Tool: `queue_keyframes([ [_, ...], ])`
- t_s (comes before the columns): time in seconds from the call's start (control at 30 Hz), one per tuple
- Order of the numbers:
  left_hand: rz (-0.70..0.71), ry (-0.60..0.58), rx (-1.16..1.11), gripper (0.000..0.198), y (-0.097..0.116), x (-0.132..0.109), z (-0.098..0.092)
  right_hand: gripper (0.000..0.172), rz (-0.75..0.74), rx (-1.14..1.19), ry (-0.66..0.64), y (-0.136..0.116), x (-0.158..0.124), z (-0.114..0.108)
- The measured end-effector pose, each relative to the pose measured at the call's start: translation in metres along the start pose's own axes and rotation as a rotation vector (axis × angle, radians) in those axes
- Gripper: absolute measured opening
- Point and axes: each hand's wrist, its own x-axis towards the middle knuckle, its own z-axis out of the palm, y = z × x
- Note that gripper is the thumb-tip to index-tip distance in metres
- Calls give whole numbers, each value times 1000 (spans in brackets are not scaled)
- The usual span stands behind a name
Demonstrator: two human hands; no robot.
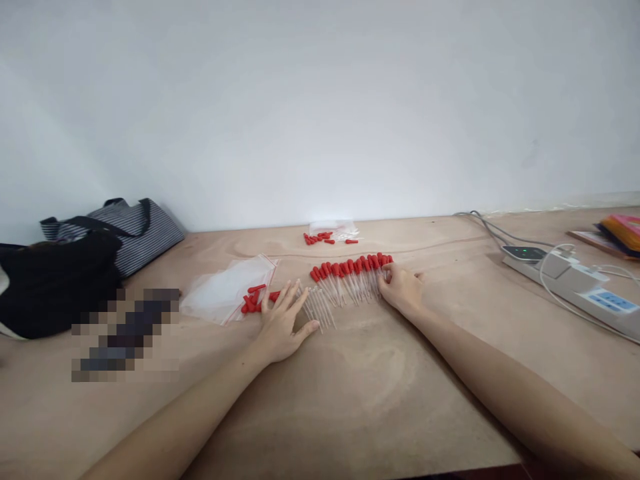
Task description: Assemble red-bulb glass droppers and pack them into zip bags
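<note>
Red tops (349,267) sit on a row of thin clear tubes (357,285) in the middle of the tabletop (360,393). From far off, I see the right hand (404,288) curled at the row's right end, but I can't tell if it pinches one. The left hand (281,328) is spread wide by some bare tubes (323,309), with loose red caps (251,305) and clear bags (217,291) just beside it

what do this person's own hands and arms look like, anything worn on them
The left hand and right hand are both bare, with no gloves. The left forearm and right forearm show no sleeves, and neither wrist has a watch or bracelet. A small dark spot marks the left forearm near the wrist.
</note>
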Motion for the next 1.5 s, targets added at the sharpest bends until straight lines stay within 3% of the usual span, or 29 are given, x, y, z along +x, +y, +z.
queue_keyframes([
  [0.2,-26,11,-21,67,0,0,0,27,-54,6,133,-2,1,1],
  [0.3,-49,25,-27,65,-2,-2,0,22,-176,50,195,-16,-13,-4],
  [0.4,-100,83,-45,58,-6,-4,-2,22,-373,116,65,-41,-37,-9],
  [0.47,-143,153,-43,49,-8,-5,-5,24,-417,125,-55,-59,-51,-11],
  [0.63,-161,289,15,26,-13,-5,-10,25,-372,60,-248,-88,-61,-9],
  [0.9,-133,287,29,14,-16,-3,-7,30,-302,-31,-376,-99,-49,-4],
  [1.1,-126,315,-76,13,-11,-2,-10,23,-404,151,-219,-84,-54,-10],
  [1.23,-17,334,-149,16,0,1,-5,15,-642,222,-77,-51,-55,-12],
  [1.33,83,320,-145,19,12,5,-1,23,-806,171,51,-30,-54,-11],
  [1.5,153,333,-168,19,23,9,1,23,-846,140,118,-22,-53,-11],
])
